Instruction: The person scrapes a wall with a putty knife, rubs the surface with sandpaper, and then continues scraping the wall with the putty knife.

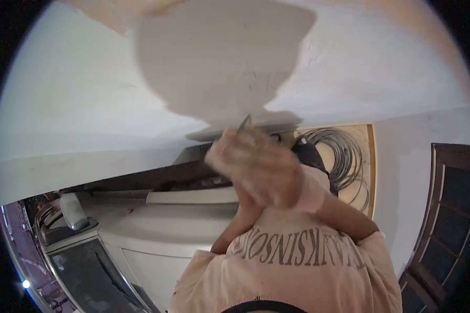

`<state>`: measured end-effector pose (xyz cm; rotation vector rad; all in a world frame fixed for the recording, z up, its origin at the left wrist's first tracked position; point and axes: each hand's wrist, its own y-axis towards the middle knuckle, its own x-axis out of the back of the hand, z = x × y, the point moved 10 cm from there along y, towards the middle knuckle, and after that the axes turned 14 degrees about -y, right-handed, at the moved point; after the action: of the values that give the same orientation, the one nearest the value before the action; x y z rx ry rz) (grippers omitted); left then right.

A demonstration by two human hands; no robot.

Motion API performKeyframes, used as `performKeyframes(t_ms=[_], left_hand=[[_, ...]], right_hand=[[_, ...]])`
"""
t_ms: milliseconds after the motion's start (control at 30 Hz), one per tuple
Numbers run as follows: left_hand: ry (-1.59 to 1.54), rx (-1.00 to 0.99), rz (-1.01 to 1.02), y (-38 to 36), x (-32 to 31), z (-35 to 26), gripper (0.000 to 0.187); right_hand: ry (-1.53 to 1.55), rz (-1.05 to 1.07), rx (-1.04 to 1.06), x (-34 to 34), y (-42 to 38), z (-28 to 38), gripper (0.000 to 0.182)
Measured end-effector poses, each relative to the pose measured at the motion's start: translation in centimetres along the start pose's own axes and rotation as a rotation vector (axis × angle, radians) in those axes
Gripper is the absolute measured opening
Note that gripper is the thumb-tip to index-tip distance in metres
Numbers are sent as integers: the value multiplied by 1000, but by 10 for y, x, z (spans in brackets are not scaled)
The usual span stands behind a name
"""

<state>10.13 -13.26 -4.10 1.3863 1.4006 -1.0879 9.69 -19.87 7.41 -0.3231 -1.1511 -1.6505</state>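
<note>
Both my hands are close together in front of my chest, with my right hand [277,175] over my left hand [237,156]. They look smeary, so I can't tell which one has the thin dark thing [246,123], or if either is squeezed tight or loose. The thin dark thing is at the top of my fingers, and its pointy end sticks up toward the pale wall [94,99]. I think it pokes out like that so my fingers don't cover the tip. My arms are bent, maybe so both hands can meet where I can see them well. A big dark shadow [219,57] is on the wall above my hands. Near my right arm, a coil of cable [342,156] lies on a tan board [372,172]. It goes round and round in loops, maybe so it doesn't get in a knot. The white car [156,227] is past my left arm, with its mirror [74,211] sticking out from the side. Off to the right is a brown door [437,195], well apart from my hands.
</note>
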Motion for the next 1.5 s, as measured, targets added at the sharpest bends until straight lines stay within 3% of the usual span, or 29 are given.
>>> performKeyframes(t_ms=[33, 100, 200, 233, 367, 467, 600, 633, 733, 767, 833, 933, 1033, 1100, 1167, 1233, 1267, 1300, 1333, 1433, 1500], left_hand=[[521, 211, 167, 16, -11, -1, 31], [1000, 388, 359, 25, -16, 15, 32], [929, 378, 361, 16, -10, 9, 32], [898, 362, 378, 18, -12, 8, 32], [901, 345, 369, 24, -15, 15, 32], [962, 362, 326, 21, -11, 9, 33], [804, 453, 425, 12, -9, 12, 34], [767, 474, 453, 10, -9, 11, 34], [791, 429, 510, 23, -20, 19, 31], [835, 417, 503, 23, -19, 19, 29], [943, 406, 466, 15, -13, 8, 26], [1046, 151, 453, 20, -22, -4, 20], [1090, 206, 417, 16, -14, -8, 18], [1012, 284, 335, 26, -19, 4, 16], [1847, -305, 477, 18, 32, -16, 23], [1909, -209, 537, 4, 44, -21, 28], [1506, 127, 533, 17, 11, -7, 30], [1284, 257, 535, 22, -1, 3, 31], [1065, 386, 514, 26, -12, 13, 32], [1070, 352, 474, 21, -7, 5, 31], [1061, 304, 466, 22, -7, 2, 31]], right_hand=[[-24, -3, -60, 1, 1, -19, 44], [-74, -56, -63, 6, 2, -20, 44], [-50, -49, 129, 7, 6, 10, 45], [-79, -4, 14, 6, 9, -9, 43], [-22, 24, 87, 0, 5, 11, 45], [-124, 1, -55, 3, 6, -27, 45], [-51, -43, 138, 5, 4, 12, 48], [-63, -33, 51, 7, 9, -1, 47], [-231, 3, 1, -2, 5, -5, 43], [-48, -38, 93, 2, 5, 9, 44], [-86, -15, -23, 0, 1, -11, 43], [-107, -20, 36, 3, 12, -7, 45], [-71, -13, 101, -2, 5, 6, 47], [-124, 39, 1, -4, 3, -11, 46], [-149, 45, 5, -13, 0, -5, 45], [-86, 52, -18, -7, 1, -5, 44], [-73, 39, -11, -2, 7, -9, 44], [-115, 5, -88, -7, 3, -28, 43], [-80, 2, -35, -6, 6, -19, 43], [-35, -10, 79, -4, 6, 8, 41], [-92, 1, -14, -8, 3, -14, 42]])
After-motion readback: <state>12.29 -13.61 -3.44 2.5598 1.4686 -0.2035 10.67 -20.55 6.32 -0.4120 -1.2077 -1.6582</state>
